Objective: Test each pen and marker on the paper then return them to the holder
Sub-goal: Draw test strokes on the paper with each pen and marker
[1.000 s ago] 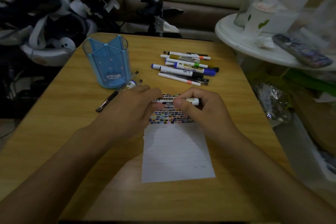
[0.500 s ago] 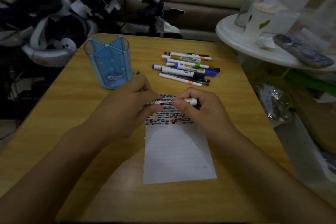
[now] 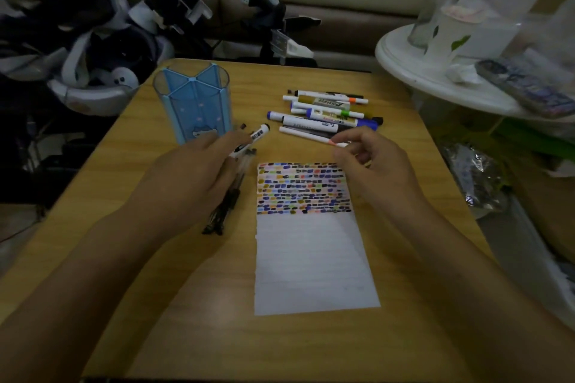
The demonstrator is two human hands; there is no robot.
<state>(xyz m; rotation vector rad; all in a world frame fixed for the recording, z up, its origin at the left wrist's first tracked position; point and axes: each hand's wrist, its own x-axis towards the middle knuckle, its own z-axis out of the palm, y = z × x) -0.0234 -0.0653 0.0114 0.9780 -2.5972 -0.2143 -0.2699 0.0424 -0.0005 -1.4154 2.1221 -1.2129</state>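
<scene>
- Centrally, the left hand (image 3: 199,177) sits left of the frame's middle, its fingers curled around a white whiteboard marker (image 3: 253,138) whose black-capped end points up and to the right, toward the holder's base.
- Beneath that hand lie dark pens (image 3: 225,207) on the table, their tips pointing toward the lower left; whether the hand also touches them cannot be told.
- Right of centre, the right hand (image 3: 370,162) hovers with fingers loosely curled and thumb near the forefinger, holding nothing that shows; its fingertips are just beside the near end of the pile.
- A pile of markers and pens (image 3: 326,115) lies flat in the upper middle of the frame, side by side, with blue, orange, green and black caps.
- The blue translucent holder (image 3: 194,102) stands upright at upper left of centre, divided into compartments, with no pen showing inside.
- A sheet of paper (image 3: 314,261) lies in the middle of the frame on the wooden table (image 3: 124,227); its top part is filled with rows of small coloured strokes, and the lower part is blank.
- At upper right stands a round white side table (image 3: 429,78) with cups and a remote control (image 3: 525,87) on it.
</scene>
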